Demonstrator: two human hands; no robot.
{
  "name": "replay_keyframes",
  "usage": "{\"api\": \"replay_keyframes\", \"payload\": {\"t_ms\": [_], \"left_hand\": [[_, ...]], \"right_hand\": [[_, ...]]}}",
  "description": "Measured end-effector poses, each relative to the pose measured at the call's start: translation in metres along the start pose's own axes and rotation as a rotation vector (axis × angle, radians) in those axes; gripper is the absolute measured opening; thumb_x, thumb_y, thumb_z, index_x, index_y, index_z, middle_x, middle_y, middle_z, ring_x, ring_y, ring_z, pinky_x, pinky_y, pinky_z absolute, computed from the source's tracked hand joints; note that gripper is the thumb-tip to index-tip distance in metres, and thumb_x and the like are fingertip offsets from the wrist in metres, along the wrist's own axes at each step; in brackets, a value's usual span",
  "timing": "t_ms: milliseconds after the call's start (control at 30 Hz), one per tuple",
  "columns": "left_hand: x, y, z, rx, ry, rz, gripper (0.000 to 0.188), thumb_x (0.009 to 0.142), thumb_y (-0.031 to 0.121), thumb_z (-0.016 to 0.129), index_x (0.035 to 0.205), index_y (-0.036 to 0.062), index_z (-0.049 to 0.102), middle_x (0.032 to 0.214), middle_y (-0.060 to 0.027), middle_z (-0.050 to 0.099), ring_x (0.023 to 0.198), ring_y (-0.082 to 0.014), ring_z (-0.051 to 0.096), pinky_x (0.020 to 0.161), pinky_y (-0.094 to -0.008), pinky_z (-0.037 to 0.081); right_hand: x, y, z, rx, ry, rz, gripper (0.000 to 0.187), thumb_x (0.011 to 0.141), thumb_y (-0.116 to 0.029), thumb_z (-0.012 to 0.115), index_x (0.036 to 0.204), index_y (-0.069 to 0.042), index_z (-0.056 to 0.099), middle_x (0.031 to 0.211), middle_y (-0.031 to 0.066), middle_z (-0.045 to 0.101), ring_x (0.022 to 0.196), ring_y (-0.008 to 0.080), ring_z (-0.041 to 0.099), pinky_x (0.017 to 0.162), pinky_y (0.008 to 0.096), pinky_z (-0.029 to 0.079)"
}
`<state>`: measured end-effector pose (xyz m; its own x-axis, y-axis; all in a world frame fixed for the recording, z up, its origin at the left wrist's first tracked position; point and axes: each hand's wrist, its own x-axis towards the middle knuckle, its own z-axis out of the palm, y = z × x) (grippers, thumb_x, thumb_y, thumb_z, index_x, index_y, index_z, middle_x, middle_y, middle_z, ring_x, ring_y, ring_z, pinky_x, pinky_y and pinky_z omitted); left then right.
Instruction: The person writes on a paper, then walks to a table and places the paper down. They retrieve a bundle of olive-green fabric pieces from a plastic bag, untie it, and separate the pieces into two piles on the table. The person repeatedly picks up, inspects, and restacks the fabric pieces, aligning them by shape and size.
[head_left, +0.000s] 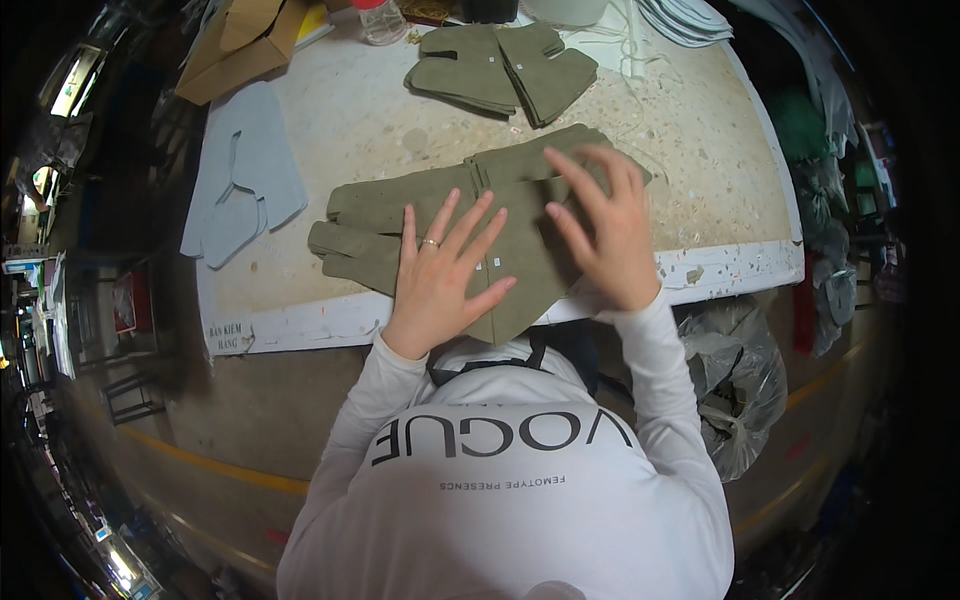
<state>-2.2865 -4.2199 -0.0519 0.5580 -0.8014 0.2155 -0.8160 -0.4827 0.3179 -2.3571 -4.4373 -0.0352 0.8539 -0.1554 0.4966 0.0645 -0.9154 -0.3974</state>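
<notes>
Two olive-green cut fabric stacks lie side by side at the table's near edge, one part reaching over it. Small white stickers dot the cloth, and slits show in its edges. My left hand, with a ring on one finger, presses flat on the fabric with its fingers spread. Above the right-hand part my right hand is bent at the fingers, which stand apart and look slightly blurred. No object shows between them. Whether its fingertips touch the cloth is hard to make out.
More olive fabric pieces lie farther back. Pale blue-grey pieces rest at the left, below a cardboard box. A clear red-lidded jar and stacked pale pieces stand at the back. Clear plastic bags sit right of the table.
</notes>
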Motion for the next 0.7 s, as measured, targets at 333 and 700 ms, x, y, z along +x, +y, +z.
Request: {"api": "replay_keyframes", "payload": {"t_ms": [333, 700], "left_hand": [[-0.001, 0.001, 0.000, -0.045, 0.025, -0.006, 0.068, 0.083, 0.044, 0.068, 0.145, 0.0243, 0.047, 0.154, -0.0017, 0.038, 0.144, -0.0302, 0.029, 0.114, -0.0641, 0.012], [0.005, 0.010, 0.004, 0.025, -0.056, -0.071, 0.093, 0.079, 0.052, 0.070, 0.151, 0.0075, 0.031, 0.159, -0.0062, 0.027, 0.148, -0.0344, 0.018, 0.109, -0.0731, 0.006]], "right_hand": [[0.026, 0.022, -0.011, 0.096, -0.160, 0.073, 0.019, 0.079, -0.018, 0.075, 0.092, -0.008, 0.065, 0.101, 0.0077, 0.060, 0.101, 0.0313, 0.054, 0.090, 0.0501, 0.040], [-0.008, -0.027, 0.027, 0.263, -0.117, 0.075, 0.023, 0.073, -0.009, 0.072, 0.092, -0.002, 0.061, 0.088, 0.0122, 0.056, 0.085, 0.0321, 0.057, 0.076, 0.0398, 0.049]]}}
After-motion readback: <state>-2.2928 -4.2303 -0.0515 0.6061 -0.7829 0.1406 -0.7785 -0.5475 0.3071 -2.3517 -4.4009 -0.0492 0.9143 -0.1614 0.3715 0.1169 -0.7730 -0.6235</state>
